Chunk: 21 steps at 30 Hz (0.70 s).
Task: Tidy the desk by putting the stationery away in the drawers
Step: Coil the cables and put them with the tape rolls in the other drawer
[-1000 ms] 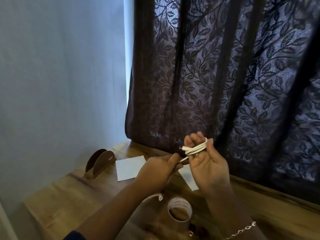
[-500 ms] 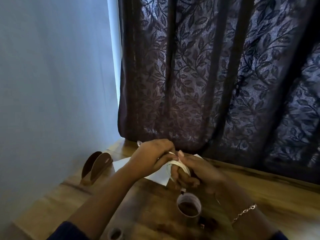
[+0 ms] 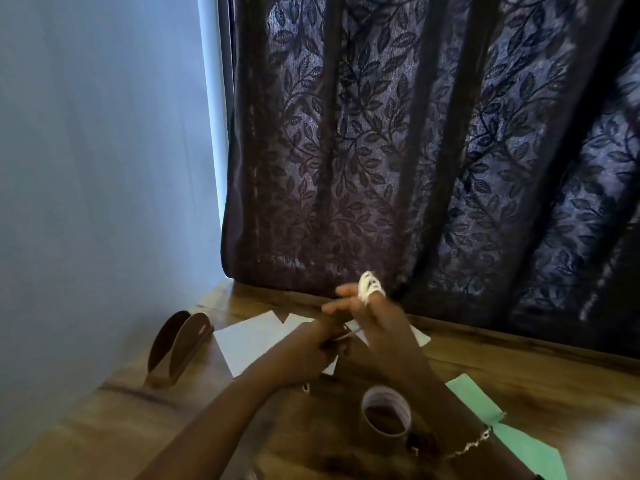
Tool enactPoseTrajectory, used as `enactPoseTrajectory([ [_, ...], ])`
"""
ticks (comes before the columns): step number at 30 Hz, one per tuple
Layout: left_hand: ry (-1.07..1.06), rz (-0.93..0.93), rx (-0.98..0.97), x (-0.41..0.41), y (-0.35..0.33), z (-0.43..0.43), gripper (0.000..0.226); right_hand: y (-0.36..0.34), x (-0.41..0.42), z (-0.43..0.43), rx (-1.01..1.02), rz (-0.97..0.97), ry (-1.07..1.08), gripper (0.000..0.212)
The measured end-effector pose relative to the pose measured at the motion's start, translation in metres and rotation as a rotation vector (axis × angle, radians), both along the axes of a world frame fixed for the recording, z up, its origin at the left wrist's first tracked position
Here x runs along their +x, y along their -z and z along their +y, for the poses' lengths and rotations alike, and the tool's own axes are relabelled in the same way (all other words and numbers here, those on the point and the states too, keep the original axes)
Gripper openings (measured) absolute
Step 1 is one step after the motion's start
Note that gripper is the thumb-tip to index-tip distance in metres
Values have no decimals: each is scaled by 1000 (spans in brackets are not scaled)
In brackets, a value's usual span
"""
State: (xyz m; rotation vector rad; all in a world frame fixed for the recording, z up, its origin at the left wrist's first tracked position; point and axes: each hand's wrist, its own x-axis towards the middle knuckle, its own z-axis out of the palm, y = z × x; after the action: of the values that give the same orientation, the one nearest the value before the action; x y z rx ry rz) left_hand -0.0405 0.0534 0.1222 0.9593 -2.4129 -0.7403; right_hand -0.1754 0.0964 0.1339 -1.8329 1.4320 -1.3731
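head view puts the task at an early stage, judging from how things lie: nothing shown has reached a drawer, and no drawers appear anywhere in the frame. the white cable (image 3: 369, 288) is off the desk (image 3: 104, 427), wound into a small coil round the raised fingers of the right hand (image 3: 379, 329), just in front of the curtain (image 3: 415, 150). those fingers look fairly straight and spread apart rather than curled round the coil, though motion blur softens them. the left hand (image 3: 304, 355) sits just beside and below it, its fingers curled and pinching what seems to be the loose end of the cable, a thin pale strand running between the two hands. the winding looks close to finished, since little free length shows. left to put away are the white paper sheets (image 3: 249, 341) lying flat under the hands and the green paper (image 3: 485, 401) near the right forearm. a brown cup (image 3: 386, 415) stands upright near the front, and a wooden holder (image 3: 180, 348) stands at the left by the wall (image 3: 104, 150). hard to make out are the cable's plug, how many fingers sit inside the coil, a small dark item beside the cup, and whatever lies under the arms. the green paper runs off the lower edge, and the desk's front, where drawers might be, is out of sight.
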Motion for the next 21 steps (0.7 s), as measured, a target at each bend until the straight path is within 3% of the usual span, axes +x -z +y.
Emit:
enactPoseTrajectory([
  [2,8,-120,-16,5,-4,-6,29,7,2,0,95,403,127,31],
  [4,-48,-254,-67,11,-10,-10,25,9,8,-9,258,683,206,34],
  [6,-70,-318,-144,18,-12,-17,22,9,11,-19,552,800,223,37],
  [8,-36,-354,-239,20,-16,-17,23,11,6,-19,700,752,95,34],
  [10,21,-319,-331,19,-20,-16,27,14,-7,-8,645,547,-115,10],
  [12,54,-188,-387,19,-22,-17,28,15,-20,1,638,184,-393,15],
  [14,91,91,-350,19,-14,-20,25,14,-22,2,605,-240,-661,24],
  [17,-7,430,-115,13,4,-7,27,15,-14,-2,477,-661,-937,30],
  [21,-164,725,389,-3,10,26,30,17,-6,-5,455,-940,-886,38],
])
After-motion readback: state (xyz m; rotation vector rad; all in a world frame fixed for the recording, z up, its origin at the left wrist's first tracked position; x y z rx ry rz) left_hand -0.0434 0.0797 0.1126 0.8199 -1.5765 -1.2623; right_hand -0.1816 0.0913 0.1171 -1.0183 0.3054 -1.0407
